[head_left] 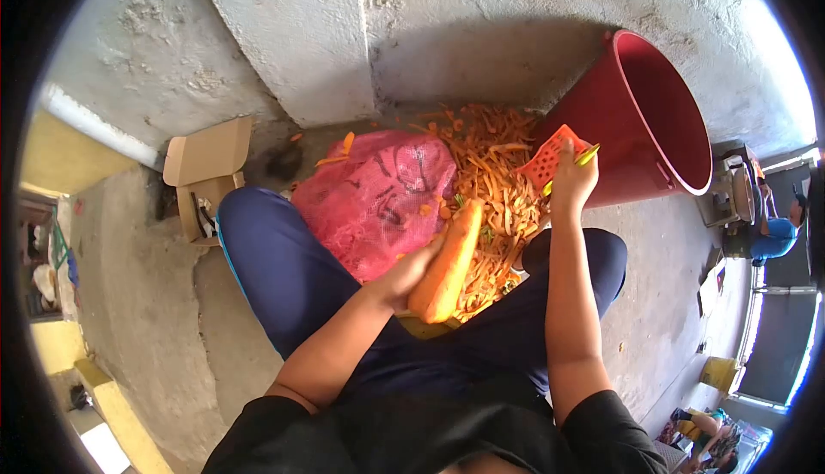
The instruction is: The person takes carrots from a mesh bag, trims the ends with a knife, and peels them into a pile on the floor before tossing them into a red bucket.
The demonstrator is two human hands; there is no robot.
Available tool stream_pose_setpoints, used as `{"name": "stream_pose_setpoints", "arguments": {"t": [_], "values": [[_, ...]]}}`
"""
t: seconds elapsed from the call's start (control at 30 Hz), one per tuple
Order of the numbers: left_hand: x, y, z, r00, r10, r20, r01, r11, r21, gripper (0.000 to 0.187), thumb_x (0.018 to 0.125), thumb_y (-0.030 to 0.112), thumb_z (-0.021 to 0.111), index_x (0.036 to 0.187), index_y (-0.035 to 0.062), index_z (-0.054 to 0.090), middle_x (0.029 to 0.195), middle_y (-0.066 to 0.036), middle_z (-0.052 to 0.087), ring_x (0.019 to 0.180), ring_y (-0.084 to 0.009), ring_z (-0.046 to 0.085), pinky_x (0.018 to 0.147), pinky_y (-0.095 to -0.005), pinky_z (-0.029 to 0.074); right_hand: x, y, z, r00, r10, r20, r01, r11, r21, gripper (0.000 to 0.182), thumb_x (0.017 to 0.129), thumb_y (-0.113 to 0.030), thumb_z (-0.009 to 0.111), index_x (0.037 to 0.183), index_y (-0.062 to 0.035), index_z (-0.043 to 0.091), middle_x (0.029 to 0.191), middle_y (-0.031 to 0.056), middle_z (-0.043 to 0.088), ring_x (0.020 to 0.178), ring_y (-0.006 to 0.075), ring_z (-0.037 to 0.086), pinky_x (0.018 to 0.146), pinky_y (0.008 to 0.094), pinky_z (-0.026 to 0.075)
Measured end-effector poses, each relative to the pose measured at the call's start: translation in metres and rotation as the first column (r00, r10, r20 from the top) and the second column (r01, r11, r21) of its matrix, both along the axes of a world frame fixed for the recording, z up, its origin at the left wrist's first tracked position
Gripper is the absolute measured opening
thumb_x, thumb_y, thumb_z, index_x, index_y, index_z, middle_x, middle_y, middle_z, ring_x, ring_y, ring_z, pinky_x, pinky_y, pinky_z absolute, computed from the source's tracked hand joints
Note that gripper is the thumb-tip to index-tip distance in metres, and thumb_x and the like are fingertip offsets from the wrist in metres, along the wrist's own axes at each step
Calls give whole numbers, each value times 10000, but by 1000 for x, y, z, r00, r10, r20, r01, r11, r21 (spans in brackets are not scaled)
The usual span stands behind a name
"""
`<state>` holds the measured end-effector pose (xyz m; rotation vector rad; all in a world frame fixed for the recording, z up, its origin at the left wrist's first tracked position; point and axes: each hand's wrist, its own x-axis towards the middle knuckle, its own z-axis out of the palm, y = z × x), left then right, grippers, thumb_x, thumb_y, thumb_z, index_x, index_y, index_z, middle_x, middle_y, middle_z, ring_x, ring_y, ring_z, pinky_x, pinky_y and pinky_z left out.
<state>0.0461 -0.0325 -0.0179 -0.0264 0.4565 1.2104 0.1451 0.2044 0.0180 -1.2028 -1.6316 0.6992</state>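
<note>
My left hand (409, 278) is wrapped round a large, thick carrot (449, 266), held slanting over my lap with its upper end toward the pile. My right hand (574, 180), raised to the right, is closed round a slim yellow tool (588, 155); its working end is too small to make out. An orange perforated plastic piece (543, 163) overlaps the fingers of that hand. Below and between both hands lies a heap of carrot peelings (494, 190). A full pink mesh sack (378, 195) rests left of the heap, beyond my left hand.
A large dark red bin (593, 104) leans at the right near the concrete wall (464, 36). An opened cardboard box (206, 160) stands on the left. Farther right, a person in blue (778, 238) and other people (709, 435) are in the background.
</note>
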Motion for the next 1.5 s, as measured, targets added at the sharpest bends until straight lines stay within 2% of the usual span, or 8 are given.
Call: {"name": "stream_pose_setpoints", "arguments": {"t": [0.07,0.27,0.57,0.63,0.8,1.03,1.2,1.5], "values": [[-11,2,-10,973,70,218,-61,997,-49,473,881,434,294,1098,35,427,886,-161,565,762,-285,585,678,-398,489,-7,-35,8,983,170,-73,-177,980,-94,201,813,-203,556,861,-16,503,621,19,478,548,103,425,527,250,381],[-9,14,6,981,193,-38,-196,963,-186,398,886,366,343,1113,57,449,1005,-98,558,866,-195,576,746,-343,486,-21,-124,16,790,531,-307,-612,713,-342,164,825,-128,538,914,-9,469,737,15,526,646,65,490,600,201,415],[-6,16,15,961,188,-202,-219,966,-141,348,906,285,284,1045,18,461,949,-107,564,763,-191,587,679,-317,499,-22,-124,14,832,554,-29,-541,800,-260,170,788,-148,579,841,-1,514,654,99,569,573,149,539,546,273,431],[-7,10,14,944,121,-307,-124,992,11,359,909,302,270,1016,19,464,886,-108,572,711,-188,584,650,-320,499,-23,-97,2,920,383,86,-385,923,10,146,777,-130,586,813,-10,510,664,93,559,580,145,517,541,274,423],[8,0,18,937,-29,-347,11,999,-53,422,901,380,265,1042,29,454,800,-121,576,678,-204,582,626,-320,492,-7,0,0,998,-58,20,59,996,-68,168,812,-158,547,838,3,507,628,50,509,561,115,442,546,263,389],[-7,4,5,983,49,180,-39,997,-61,427,876,398,351,1112,55,446,937,-124,573,835,-236,573,727,-364,477,-10,-82,20,934,325,-147,-351,910,-222,171,823,-168,537,892,-15,497,736,7,516,637,52,461,590,189,388],[-1,14,4,983,180,40,-168,963,-213,380,882,347,353,1071,39,472,950,-127,575,839,-231,580,744,-362,477,-17,-131,31,799,565,-207,-601,746,-286,168,818,-155,546,881,-6,500,714,17,535,627,69,480,569,206,405],[1,6,6,972,57,-228,-65,998,-27,375,909,325,277,1050,34,468,881,-71,571,713,-139,573,656,-295,492,-20,-89,8,948,299,108,-297,954,-38,107,766,-113,570,821,-40,513,666,129,561,600,227,559,536,320,434]]}}
